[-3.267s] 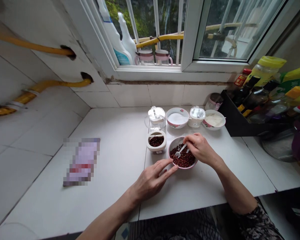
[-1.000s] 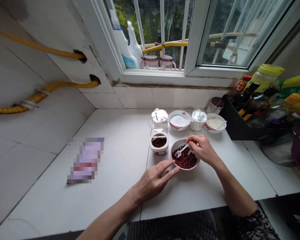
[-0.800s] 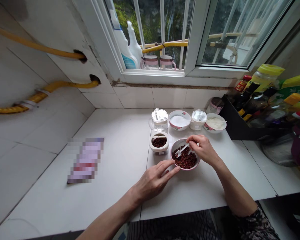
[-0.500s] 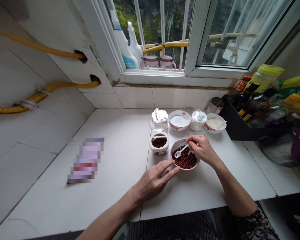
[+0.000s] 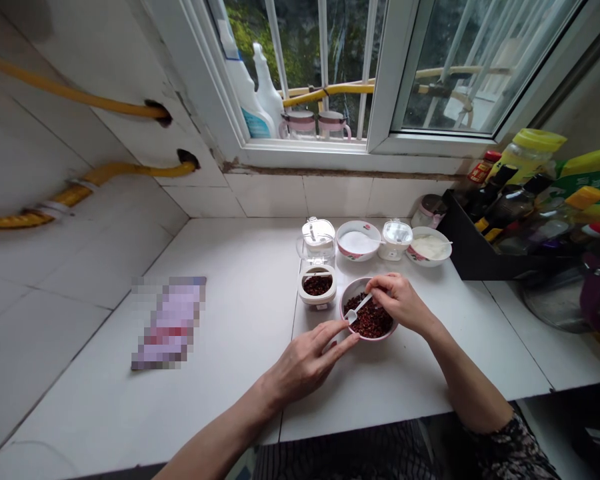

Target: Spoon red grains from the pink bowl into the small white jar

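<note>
A pink-rimmed bowl [image 5: 375, 325] of dark red dried grains stands on the white counter. My right hand [image 5: 397, 301] pinches the handle of a small white spoon [image 5: 361, 306], whose head is at the bowl's left side, near my left fingertips. My left hand [image 5: 313, 360] touches the bowl's near left rim with its fingers apart. Beside the bowl is an open white jar [image 5: 318, 297] with similar dark grains. Behind stand a lidded clear jar [image 5: 319, 233], a bowl of white powder [image 5: 359, 241], another clear jar [image 5: 396, 239] and a bowl of pale granules [image 5: 430, 247].
A black box [image 5: 495, 260] of bottles stands at the right, near a glass pot [image 5: 555, 300] with a purple handle. A blurred purple packet [image 5: 170, 323] lies on the left. Spray bottles [image 5: 255, 100] and two jars stand by the window.
My right hand has moved slightly left, and the spoon's head has shifted left and down toward the bowl's near left rim. My left hand stays at the rim.
</note>
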`<state>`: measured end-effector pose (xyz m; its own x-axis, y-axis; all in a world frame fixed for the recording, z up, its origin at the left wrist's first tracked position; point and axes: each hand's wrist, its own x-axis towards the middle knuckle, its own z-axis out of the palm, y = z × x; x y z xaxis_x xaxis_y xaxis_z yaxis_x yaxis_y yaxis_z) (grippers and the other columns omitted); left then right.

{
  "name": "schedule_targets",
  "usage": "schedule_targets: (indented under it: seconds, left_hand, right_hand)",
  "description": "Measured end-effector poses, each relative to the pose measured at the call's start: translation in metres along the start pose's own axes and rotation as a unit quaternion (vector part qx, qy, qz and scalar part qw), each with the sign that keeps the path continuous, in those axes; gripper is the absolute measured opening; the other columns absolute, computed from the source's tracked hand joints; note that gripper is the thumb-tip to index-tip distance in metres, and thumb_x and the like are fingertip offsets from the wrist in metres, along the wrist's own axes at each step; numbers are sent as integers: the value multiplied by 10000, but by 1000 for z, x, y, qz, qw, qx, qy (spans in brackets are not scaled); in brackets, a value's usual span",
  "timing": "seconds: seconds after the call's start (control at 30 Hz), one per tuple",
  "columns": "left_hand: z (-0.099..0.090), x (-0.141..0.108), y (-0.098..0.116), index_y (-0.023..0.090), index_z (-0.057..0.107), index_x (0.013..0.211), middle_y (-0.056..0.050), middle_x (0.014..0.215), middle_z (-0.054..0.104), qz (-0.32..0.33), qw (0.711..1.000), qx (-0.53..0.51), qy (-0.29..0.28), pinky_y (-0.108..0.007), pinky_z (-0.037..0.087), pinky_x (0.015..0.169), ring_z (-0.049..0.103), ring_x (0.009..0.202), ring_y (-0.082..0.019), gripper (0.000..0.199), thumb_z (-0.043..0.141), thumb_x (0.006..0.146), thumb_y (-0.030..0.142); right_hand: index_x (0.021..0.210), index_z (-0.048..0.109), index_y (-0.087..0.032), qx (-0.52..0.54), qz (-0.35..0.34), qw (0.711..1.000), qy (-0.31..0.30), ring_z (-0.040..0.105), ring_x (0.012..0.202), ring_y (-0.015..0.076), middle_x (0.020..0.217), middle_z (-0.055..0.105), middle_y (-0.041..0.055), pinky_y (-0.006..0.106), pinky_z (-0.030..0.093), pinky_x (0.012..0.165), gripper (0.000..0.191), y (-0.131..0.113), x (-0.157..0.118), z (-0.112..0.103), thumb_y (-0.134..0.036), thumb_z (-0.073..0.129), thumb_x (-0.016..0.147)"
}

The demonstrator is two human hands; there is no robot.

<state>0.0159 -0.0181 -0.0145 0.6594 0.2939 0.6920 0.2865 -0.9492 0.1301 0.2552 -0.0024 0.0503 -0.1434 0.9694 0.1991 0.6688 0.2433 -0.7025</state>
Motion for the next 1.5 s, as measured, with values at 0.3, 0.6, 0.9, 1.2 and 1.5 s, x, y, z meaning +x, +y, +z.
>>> schedule_targets:
  seconds: [0.3, 0.6, 0.9, 1.2, 1.5]
  left_hand:
    - [0, 0, 0, 154, 594, 1262, -140, 1222, 603, 0, 1000, -4, 2, -321, 623, 838, 627, 1115, -206, 410, 438, 916, 2]
    - [-1, 1, 1, 147, 598, 1259, -145, 1211, 598, 2, 1000, -1, 1, -322, 627, 824, 627, 1104, -208, 405, 440, 916, 0]
    - [0, 0, 1, 166, 566, 1312, -142, 1219, 616, -1, 1000, 1, -4, -336, 629, 829, 630, 1119, -209, 432, 419, 932, 22]
    - [-3, 4, 1, 141, 586, 1269, -140, 1190, 612, 10, 1000, 10, 4, -342, 626, 845, 630, 1100, -208, 413, 416, 920, 2]
    - [-1, 1, 1, 138, 593, 1269, -146, 1217, 586, 3, 1000, -2, -1, -321, 627, 817, 618, 1101, -212, 411, 443, 915, -5]
  right_hand:
    - [765, 638, -186, 158, 82, 984, -16, 549, 530, 122, 591, 599, -25, 238, 441, 538, 146, 0, 1, -9, -255, 513, 797]
    - [749, 654, -177, 220, 119, 967, 45, 539, 518, 119, 565, 593, -19, 259, 472, 552, 186, 8, 7, -10, -342, 571, 750]
    - [919, 684, -213, 106, -32, 973, 200, 661, 672, 177, 727, 715, 28, 412, 519, 873, 169, -26, 10, 20, -279, 528, 911]
    - [889, 644, -234, -61, -165, 963, 203, 665, 714, 189, 762, 729, 17, 436, 430, 985, 199, -26, 2, 1, -182, 455, 923]
    - [771, 631, -215, -103, -66, 991, 48, 614, 715, 179, 768, 726, 24, 410, 388, 972, 212, -1, 1, 1, -113, 463, 851]
